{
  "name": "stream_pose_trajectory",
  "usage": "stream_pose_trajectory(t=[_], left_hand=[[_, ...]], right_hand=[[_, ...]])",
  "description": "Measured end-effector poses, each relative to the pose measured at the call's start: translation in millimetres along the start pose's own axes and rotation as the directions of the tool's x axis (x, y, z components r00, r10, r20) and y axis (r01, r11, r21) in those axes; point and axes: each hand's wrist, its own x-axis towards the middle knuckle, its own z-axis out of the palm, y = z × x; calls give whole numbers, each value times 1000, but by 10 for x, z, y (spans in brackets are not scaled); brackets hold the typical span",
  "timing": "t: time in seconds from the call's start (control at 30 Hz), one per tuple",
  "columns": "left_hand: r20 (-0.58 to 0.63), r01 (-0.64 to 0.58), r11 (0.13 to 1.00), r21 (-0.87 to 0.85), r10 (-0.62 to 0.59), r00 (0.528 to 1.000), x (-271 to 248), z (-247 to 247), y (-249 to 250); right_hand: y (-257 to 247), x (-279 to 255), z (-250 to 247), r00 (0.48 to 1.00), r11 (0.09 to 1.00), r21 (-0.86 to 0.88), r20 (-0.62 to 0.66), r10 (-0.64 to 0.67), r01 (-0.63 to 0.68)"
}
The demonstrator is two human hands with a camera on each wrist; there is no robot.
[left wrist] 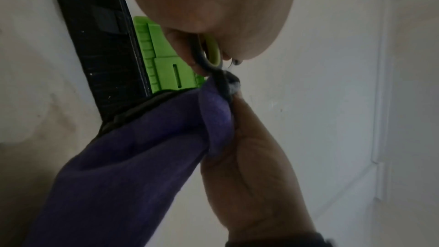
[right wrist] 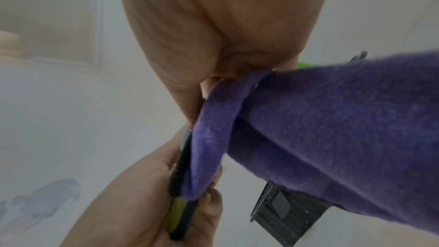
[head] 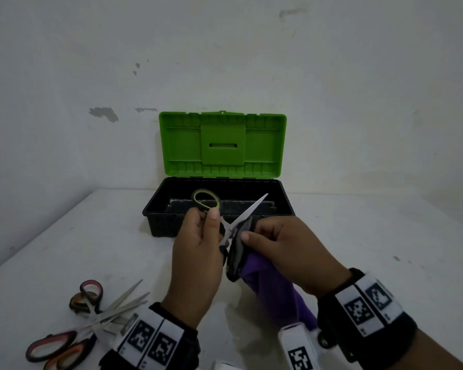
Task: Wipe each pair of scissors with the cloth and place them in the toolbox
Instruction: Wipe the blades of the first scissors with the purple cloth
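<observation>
My left hand (head: 206, 217) grips a pair of scissors (head: 247, 211) by its green-and-black handle (head: 207, 202), just in front of the toolbox. One bare blade points up and right over the toolbox's black base (head: 158, 209). My right hand (head: 254, 231) pinches a purple cloth (head: 270, 284) with a dark edge against the scissors near the pivot; what the cloth covers is hidden. The left wrist view shows the green handle (left wrist: 212, 52) in my left hand (left wrist: 197, 59) and the cloth (left wrist: 142, 147) bunched in my right hand (left wrist: 249, 157). In the right wrist view the cloth (right wrist: 320, 129) hangs from my right hand (right wrist: 213, 53).
The toolbox stands open at the back of the white table (head: 372, 236), its green lid (head: 222, 142) upright against the wall. More scissors lie in a pile at the near left: a pink-handled pair (head: 91, 291) and an orange-handled pair (head: 56, 348), blades crossing.
</observation>
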Motion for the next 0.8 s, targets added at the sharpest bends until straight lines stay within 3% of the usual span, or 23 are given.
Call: stream_pose_trajectory(t=[0.07,0.23,0.43,0.53,0.8], left_hand=[[-2,9,1000,-7,-9,1000,-13,19,-25],[39,214,966,-143,-210,977,78,-45,27],[-113,46,997,-56,-52,992,-5,44,-3],[-151,29,1000,3,-28,988,15,57,-48],[-118,18,998,-68,-26,993,144,-51,26]], right_hand=[[-5,21,39,999,998,-57,-50,-21,18],[14,29,4,999,994,-106,-27,-33,30],[-47,17,52,998,994,-96,-9,-57,56],[-70,28,127,998,997,-69,-46,-45,42],[-94,92,31,997,994,-88,56,-55,60]])
